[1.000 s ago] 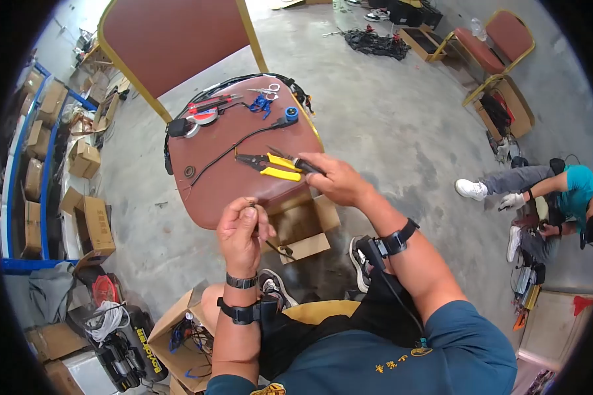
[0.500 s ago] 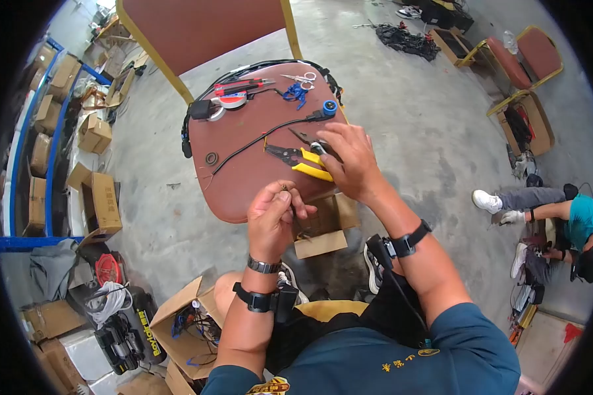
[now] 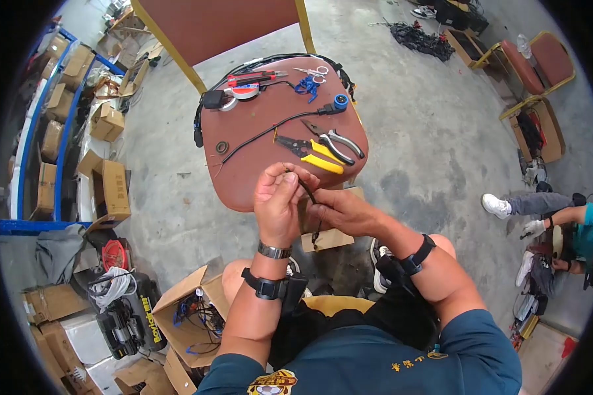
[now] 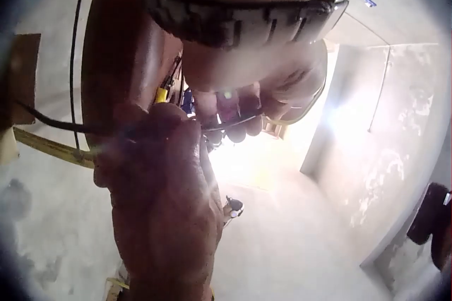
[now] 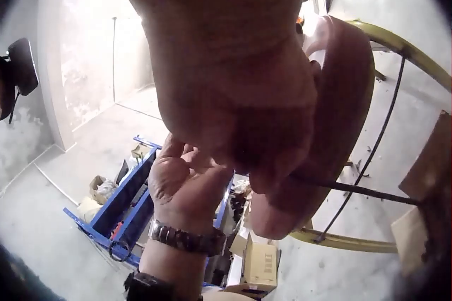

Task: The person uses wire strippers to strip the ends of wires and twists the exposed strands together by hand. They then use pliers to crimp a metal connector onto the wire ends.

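Note:
In the head view my left hand point(image 3: 278, 201) pinches the upper end of a black cable point(image 3: 307, 189) between thumb and fingers, just off the front edge of the chair seat. My right hand point(image 3: 349, 212) grips the same cable lower down, close beside the left. From the right hand the cable's tail point(image 5: 353, 188) runs out, as the right wrist view shows. Yellow-handled wire strippers point(image 3: 319, 160) lie on the red seat point(image 3: 244, 184) beyond the hands. Beside them rest pliers point(image 3: 336, 141) with black-and-grey handles.
On the seat lie another black cable point(image 3: 263, 135) with a blue-ended plug point(image 3: 340, 102), a small dark ring point(image 3: 223, 147), tape rolls point(image 3: 245, 91), red-handled tools point(image 3: 254, 79) and scissors point(image 3: 317, 72). A carton of cables point(image 3: 194, 316) stands at the left. Another person point(image 3: 573, 230) sits at the right.
My right hand has let go of the pliers on the seat, come back towards me and taken hold of the cable beside the left hand. The head view has shifted.

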Demonstrator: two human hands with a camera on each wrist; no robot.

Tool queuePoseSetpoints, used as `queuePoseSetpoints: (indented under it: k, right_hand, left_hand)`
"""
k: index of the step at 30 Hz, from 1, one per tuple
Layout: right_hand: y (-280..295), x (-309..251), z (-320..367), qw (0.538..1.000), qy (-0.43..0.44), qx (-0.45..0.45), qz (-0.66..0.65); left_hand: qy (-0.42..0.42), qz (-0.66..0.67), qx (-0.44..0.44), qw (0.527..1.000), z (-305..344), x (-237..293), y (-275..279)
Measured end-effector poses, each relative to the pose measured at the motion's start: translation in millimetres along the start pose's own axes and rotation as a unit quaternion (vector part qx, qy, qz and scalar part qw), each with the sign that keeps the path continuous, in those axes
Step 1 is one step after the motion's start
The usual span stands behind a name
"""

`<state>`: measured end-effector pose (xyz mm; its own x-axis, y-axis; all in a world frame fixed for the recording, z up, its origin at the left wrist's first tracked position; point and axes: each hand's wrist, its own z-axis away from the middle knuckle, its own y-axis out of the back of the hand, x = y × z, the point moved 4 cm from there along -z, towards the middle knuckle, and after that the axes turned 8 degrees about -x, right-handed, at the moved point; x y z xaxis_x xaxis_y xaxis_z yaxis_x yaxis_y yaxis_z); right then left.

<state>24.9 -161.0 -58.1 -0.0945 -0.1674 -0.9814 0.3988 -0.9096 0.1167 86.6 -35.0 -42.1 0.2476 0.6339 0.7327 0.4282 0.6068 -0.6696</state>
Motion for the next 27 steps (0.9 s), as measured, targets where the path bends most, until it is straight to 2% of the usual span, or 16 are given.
queuePoseSetpoints:
  k: [3,6,9,12,18,22,27]
  right_hand:
    - [1.3,-10.2,9.0,0.999,-0.032,-0.012,0.003]
    - [-3.9,-7.7,18.0,0.999,-0.026,-0.020,0.013]
    - [-9.5,-12.7,28.7,0.997,-0.052,-0.024,-0.044]
    - [-11.6,-14.8,37.9,0.999,-0.044,-0.018,-0.025]
    - [-22.9,-17.7,54.9,0.999,-0.043,-0.004,0.024]
    - [-30.1,-19.0,59.9,0.996,-0.054,-0.007,0.070]
    - [-34.8,-37.3,69.7,0.997,-0.048,-0.032,0.042]
  left_hand:
    - [-0.022,-0.063,0.017,0.998,3.5,1.7,1.0]
    - [-0.065,-0.137,0.019,0.988,9.2,6.5,-9.8]
    - [-0.060,-0.179,0.033,0.981,18.0,7.8,-14.7]
    - [-0.063,-0.184,0.037,0.980,26.7,9.3,-19.5]
    - [-0.012,-0.147,0.049,0.988,43.0,7.9,-18.0]
    - [-0.034,-0.185,0.062,0.980,51.5,13.8,-24.6]
    - [-0.070,-0.237,0.036,0.968,58.2,22.6,-28.5]
